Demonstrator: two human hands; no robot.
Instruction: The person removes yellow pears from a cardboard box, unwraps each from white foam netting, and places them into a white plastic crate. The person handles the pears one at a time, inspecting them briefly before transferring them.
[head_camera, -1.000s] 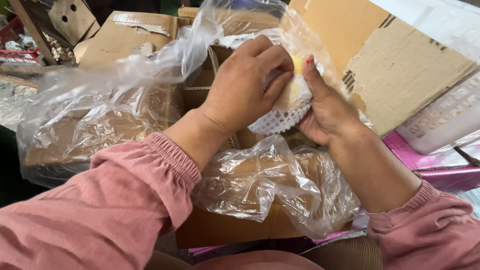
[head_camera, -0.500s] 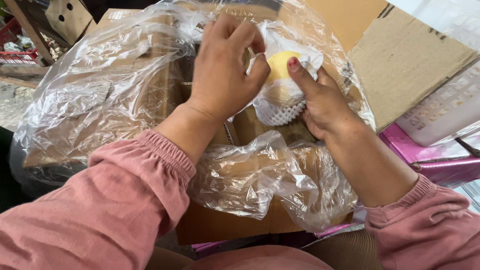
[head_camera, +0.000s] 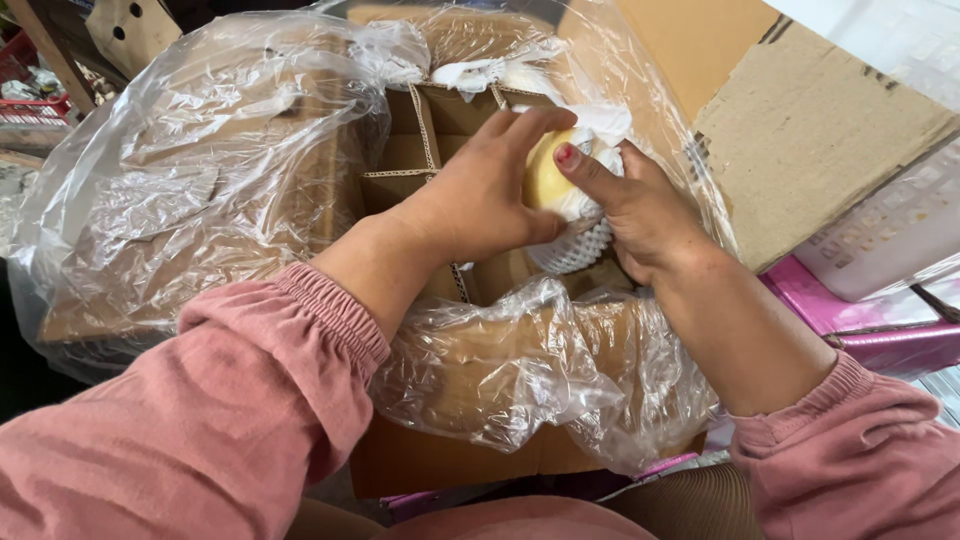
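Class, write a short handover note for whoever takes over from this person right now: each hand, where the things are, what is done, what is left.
Left hand: cupped over the yellow fruit.
Right hand: grips the fruit's white foam net, thumb on the fruit.
Fruit: held over the divided cells of the cardboard box, which is lined with a clear plastic bag.
Done: fruit netted, another wrapped item sits in a far cell.
Left: fruit not yet in a cell; near cells look open.

Our left hand (head_camera: 480, 200) and right hand (head_camera: 640, 210) are covering most of the yellow fruit (head_camera: 545, 180), and its white foam net (head_camera: 575, 245) is showing only below. The clear plastic liner (head_camera: 200, 190) is veiling the box (head_camera: 440, 460) walls. Both our sleeves are running off the bottom edge.
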